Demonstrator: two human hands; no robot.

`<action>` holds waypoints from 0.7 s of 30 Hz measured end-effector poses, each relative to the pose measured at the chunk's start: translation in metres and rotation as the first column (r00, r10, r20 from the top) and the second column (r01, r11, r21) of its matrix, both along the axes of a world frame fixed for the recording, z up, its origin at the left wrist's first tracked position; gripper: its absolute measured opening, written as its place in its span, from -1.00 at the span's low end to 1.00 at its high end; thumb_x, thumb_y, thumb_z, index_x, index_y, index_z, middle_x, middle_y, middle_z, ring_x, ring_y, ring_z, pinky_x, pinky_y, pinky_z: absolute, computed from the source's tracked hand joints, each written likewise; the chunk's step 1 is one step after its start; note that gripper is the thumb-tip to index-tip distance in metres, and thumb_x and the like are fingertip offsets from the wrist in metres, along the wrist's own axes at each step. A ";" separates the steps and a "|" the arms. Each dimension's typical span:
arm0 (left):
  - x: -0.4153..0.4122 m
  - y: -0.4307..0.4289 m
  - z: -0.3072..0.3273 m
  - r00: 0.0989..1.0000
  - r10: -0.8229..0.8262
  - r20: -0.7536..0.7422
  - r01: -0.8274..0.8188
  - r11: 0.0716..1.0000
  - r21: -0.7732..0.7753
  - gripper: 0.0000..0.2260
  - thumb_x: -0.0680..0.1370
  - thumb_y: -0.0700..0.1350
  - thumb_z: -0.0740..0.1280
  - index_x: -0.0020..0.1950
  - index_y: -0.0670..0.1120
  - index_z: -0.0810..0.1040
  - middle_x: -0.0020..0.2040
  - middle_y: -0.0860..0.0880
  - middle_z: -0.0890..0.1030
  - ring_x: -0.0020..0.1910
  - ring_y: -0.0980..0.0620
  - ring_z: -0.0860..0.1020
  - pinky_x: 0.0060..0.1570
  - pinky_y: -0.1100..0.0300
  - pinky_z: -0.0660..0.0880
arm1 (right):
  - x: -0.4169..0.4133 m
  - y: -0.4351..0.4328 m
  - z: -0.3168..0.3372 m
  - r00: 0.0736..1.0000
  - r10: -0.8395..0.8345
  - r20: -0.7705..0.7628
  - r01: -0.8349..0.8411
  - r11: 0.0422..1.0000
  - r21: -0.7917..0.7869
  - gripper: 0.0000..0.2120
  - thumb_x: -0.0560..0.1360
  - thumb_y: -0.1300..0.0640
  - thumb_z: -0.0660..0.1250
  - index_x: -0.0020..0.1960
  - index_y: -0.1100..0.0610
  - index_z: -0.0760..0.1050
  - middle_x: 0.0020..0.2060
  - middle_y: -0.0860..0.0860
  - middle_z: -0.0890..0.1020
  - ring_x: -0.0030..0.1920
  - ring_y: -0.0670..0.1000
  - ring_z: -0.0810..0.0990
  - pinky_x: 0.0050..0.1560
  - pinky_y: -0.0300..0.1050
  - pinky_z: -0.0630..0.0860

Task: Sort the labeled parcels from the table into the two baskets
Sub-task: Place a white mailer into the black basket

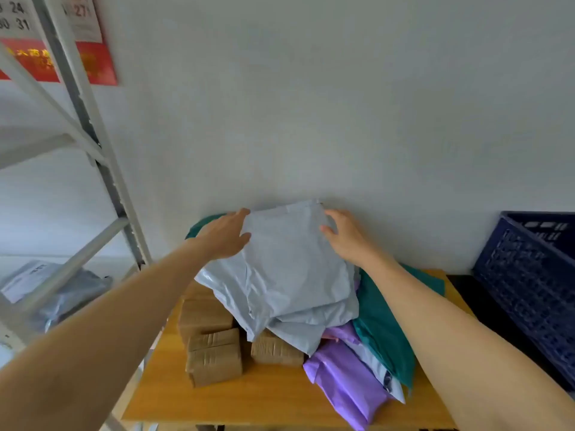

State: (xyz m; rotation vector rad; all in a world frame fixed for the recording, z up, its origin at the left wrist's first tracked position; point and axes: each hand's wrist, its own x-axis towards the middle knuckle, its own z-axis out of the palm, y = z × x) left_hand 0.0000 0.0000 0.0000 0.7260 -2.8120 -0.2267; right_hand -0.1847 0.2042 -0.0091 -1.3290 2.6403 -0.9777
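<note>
- On the wooden table [273,396], in the head view, a heap of parcels lies against the pale wall, with a large grey parcel [289,269] on top of it.
- At the parcel's 10 o'clock corner, the left hand [228,233] has its grip clamped on the edge, with the thumb on the upper face and the fingers curled round the rim.
- At its 2 o'clock corner, the right hand [345,236] has its grip closed on the other edge, with the thumb and fingertips pressing into the plastic.
- The parcel's far end is raised toward the wall, and its near end sags over the heap.
- Toward 7 o'clock of the grey parcel, several taped brown boxes [214,359] are stacked close together.
- Toward 5 o'clock, a purple parcel [345,384] reaches the table's near edge, with a green parcel [385,331] just beside it at its 2 o'clock.
- At 3 o'clock of the table stands a dark blue basket [529,284] with latticed walls.
- At 9 o'clock a metal shelf rack [93,144] rises, with another grey bag [46,284] on its lower shelf.
- At 11 o'clock a red calendar [90,42] hangs on the wall.
</note>
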 end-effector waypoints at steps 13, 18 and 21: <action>-0.048 -0.060 -0.078 1.000 0.013 0.026 -0.019 0.970 0.243 -0.42 0.60 -0.02 0.26 0.55 -0.05 0.09 0.43 -0.20 0.34 0.31 -0.17 0.43 0.29 -0.01 0.34 | -0.046 -0.031 -0.056 0.976 -0.134 0.170 0.109 0.983 0.151 -0.47 0.60 -0.01 0.21 0.51 0.11 0.19 0.44 0.13 0.28 0.41 0.13 0.32 0.40 0.09 0.29; -0.059 -0.071 -0.109 0.996 0.015 0.093 -0.042 0.956 0.292 -0.38 0.61 0.01 0.25 0.58 -0.05 0.01 0.48 -0.18 0.28 0.42 -0.19 0.29 0.38 -0.04 0.26 | -0.060 -0.034 -0.083 0.944 -0.201 0.262 0.148 0.967 0.208 -0.35 0.53 -0.07 0.33 0.52 0.05 0.16 0.42 0.12 0.28 0.37 0.13 0.36 0.31 0.00 0.34; -0.064 -0.073 -0.120 0.991 0.051 0.127 -0.091 0.937 0.337 -0.37 0.61 0.02 0.23 0.58 -0.03 -0.02 0.45 -0.22 0.30 0.43 -0.22 0.26 0.39 -0.07 0.24 | -0.066 -0.037 -0.095 0.923 -0.211 0.322 0.153 0.969 0.195 -0.29 0.50 -0.07 0.38 0.52 0.05 0.13 0.41 0.12 0.28 0.37 0.12 0.35 0.31 -0.03 0.33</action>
